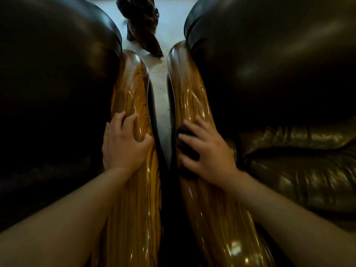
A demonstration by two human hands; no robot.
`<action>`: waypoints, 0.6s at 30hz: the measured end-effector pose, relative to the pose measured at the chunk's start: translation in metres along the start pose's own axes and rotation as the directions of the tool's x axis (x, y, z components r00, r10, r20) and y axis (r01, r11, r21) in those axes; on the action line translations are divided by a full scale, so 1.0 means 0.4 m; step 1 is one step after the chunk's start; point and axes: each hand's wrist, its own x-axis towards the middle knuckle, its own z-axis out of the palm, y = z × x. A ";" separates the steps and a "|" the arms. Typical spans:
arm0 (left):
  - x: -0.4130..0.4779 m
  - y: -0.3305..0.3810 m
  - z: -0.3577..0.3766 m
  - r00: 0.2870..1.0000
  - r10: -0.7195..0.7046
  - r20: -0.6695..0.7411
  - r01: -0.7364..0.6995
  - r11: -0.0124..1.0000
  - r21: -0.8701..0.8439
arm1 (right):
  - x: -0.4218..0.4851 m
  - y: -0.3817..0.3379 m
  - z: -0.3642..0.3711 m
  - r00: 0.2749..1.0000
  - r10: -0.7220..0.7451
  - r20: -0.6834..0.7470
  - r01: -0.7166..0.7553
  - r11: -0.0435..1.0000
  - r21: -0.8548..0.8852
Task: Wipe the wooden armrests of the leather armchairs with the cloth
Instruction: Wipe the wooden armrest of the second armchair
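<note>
Two glossy, striped wooden armrests run side by side away from me, the left armrest (133, 89) and the right armrest (189, 97). My left hand (123, 145) lies on the left armrest with fingers spread and curled over the wood, holding nothing. On the right armrest, my right hand (208, 151) presses a dark cloth (185, 139), which shows only under the fingers and thumb. That hand looks motion-blurred.
Dark leather of the left armchair (54, 78) and the right armchair (273, 64) flanks the armrests. A narrow gap with pale floor (160, 89) runs between them. A dark carved wooden figure (142, 26) stands on the floor beyond the gap.
</note>
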 end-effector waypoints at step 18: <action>-0.424 -0.018 0.000 0.942 0.310 0.130 -0.331 0.925 0.186 | -0.453 -0.152 0.056 0.976 -0.175 0.133 0.200 0.957 -0.211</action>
